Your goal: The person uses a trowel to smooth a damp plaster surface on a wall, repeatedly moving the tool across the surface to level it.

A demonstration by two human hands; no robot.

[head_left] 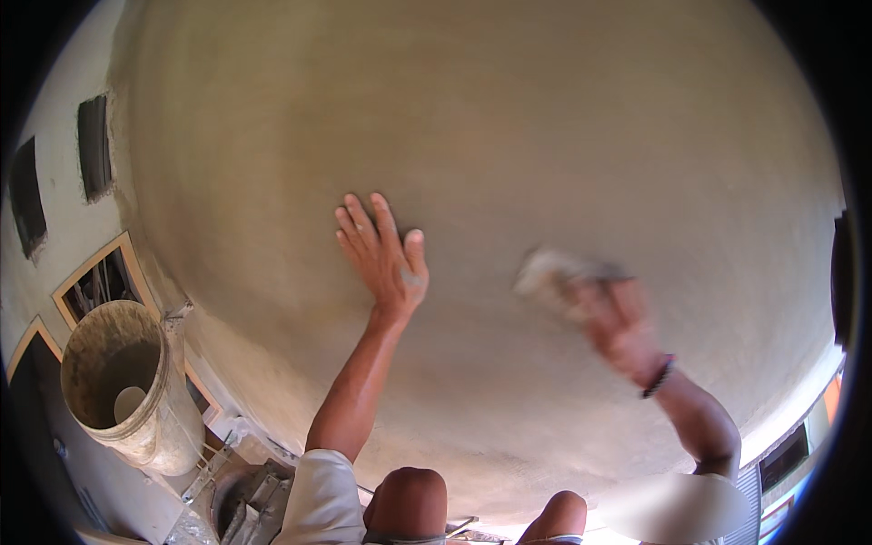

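Note:
My left hand (381,254) lies flat with its fingers spread against a wide, grey-brown plastered wall (509,118). A wet-looking smear of grey shows near the base of its thumb. To the right, my right hand (618,322) grips a pale, sponge-like pad (549,272) at the wall's surface. Motion blurs both this hand and the pad, so the pad's exact kind is hard to make out. A dark beaded bracelet (659,376) circles my right wrist.
At the lower left stands a plaster-smeared bucket (168,413) with a round pale patch inside. Below it is a heap of grey debris (259,504). A pale side wall (68,182) has dark rectangular openings and wood-framed ones. Two knees (409,504) show at the bottom.

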